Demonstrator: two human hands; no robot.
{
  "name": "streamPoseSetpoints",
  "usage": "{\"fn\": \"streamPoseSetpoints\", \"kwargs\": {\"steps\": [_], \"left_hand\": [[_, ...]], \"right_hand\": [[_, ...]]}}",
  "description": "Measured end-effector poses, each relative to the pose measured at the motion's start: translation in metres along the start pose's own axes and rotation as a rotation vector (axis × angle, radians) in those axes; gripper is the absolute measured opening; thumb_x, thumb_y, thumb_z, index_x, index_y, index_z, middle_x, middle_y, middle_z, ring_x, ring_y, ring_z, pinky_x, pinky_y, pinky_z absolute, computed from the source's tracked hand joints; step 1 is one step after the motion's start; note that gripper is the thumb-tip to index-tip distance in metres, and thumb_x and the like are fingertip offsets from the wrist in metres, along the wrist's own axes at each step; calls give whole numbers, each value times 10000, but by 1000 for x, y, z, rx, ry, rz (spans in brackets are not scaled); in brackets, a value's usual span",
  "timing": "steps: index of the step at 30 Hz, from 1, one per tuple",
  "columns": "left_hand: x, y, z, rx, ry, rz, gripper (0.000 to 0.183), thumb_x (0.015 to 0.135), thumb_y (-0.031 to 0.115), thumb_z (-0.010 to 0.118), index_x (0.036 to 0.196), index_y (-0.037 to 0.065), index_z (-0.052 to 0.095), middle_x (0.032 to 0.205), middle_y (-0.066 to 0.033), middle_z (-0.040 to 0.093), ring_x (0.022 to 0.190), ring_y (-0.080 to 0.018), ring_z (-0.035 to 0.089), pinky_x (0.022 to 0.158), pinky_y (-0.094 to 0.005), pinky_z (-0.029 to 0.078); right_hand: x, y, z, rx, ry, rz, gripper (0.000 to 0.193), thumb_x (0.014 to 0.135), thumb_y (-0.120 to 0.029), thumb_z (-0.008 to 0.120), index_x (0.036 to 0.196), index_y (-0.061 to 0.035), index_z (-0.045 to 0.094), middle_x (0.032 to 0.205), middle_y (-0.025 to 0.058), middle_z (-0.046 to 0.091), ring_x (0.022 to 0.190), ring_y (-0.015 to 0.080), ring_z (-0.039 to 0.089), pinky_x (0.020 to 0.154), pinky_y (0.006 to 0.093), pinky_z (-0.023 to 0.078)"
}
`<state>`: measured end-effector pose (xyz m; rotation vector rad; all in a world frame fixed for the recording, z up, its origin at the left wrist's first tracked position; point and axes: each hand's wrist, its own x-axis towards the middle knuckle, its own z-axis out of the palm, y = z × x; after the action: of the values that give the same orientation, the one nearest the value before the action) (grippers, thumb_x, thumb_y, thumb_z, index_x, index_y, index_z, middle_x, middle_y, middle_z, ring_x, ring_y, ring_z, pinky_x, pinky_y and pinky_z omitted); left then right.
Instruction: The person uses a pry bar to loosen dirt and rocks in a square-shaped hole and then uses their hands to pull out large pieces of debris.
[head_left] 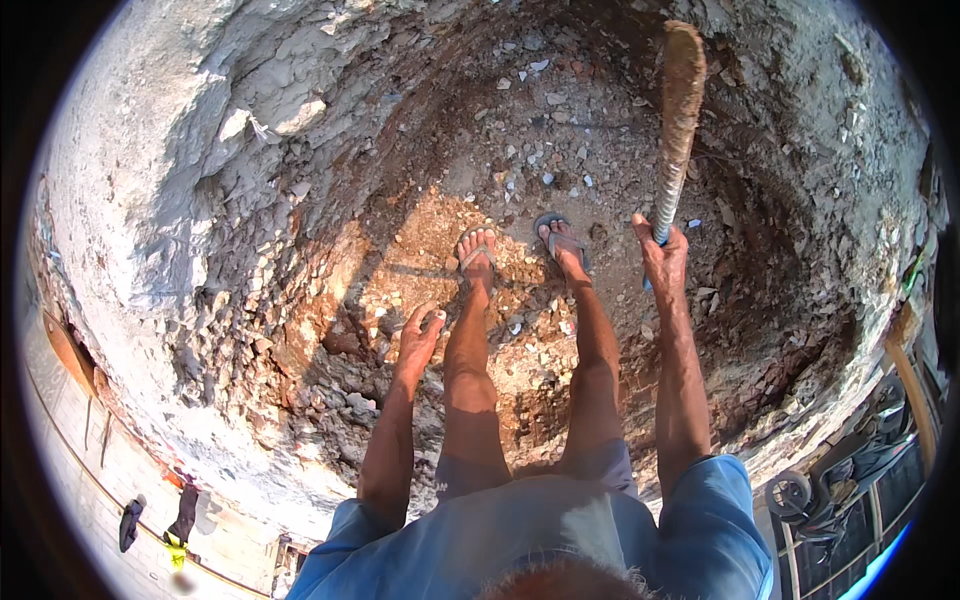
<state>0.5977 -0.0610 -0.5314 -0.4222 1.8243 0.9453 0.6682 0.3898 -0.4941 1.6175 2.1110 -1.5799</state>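
My right hand (665, 258) is wrapped round a long ribbed metal bar (678, 140). The bar stands out upward in front of me, its broad rounded end coated in brown dirt, and a blue part shows at my grip. Beside my left leg hangs my left hand (420, 336), with nothing visible in it. Its fingers are loosely bent and the thumb stands apart, with a white patch at the tip. Both feet, in flip-flops (552, 228), stand on the rubble floor (520, 170) of a dug pit.
Rough earth-and-stone walls (200, 190) curve round me, pale on the left. Broken stones (300, 118) jut from that side. Beyond the rim at lower right lies a wheeled metal object (790, 495); at lower left, a person (182, 515) is on pale paving.
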Motion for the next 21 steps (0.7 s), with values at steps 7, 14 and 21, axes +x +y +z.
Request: {"fn": "streamPoseSetpoints", "kwargs": {"steps": [7, 14, 21], "left_hand": [[-11, 38, -45, -193, -88, -69, 481, 957, 231, 648, 1374, 37, 508, 1232, -111, 628, 1034, -181, 625, 920, -298, 498], [1, 51, -50, -11, -20, 22, 401, 967, 196, 633, 1318, 21, 547, 1137, -86, 655, 1009, -158, 617, 888, -297, 485], [-10, 107, 9, 120, -160, 187, 429, 987, 272, 612, 1342, 42, 540, 1222, -102, 635, 1082, -160, 606, 936, -299, 469]], "right_hand": [[-73, -135, -87, 458, 323, -381, 229, 988, -254, 625, 861, -67, 594, 675, -18, 480, 627, 93, 447, 608, 326, 410], [-47, -115, -49, 604, 384, -437, 218, 991, -262, 610, 1003, -44, 616, 795, 50, 622, 842, 195, 622, 827, 425, 499], [21, 17, 15, 860, 281, 61, 467, 929, -489, 633, 1173, -91, 616, 1241, 87, 617, 1267, 256, 480, 1077, 501, 397]]}}
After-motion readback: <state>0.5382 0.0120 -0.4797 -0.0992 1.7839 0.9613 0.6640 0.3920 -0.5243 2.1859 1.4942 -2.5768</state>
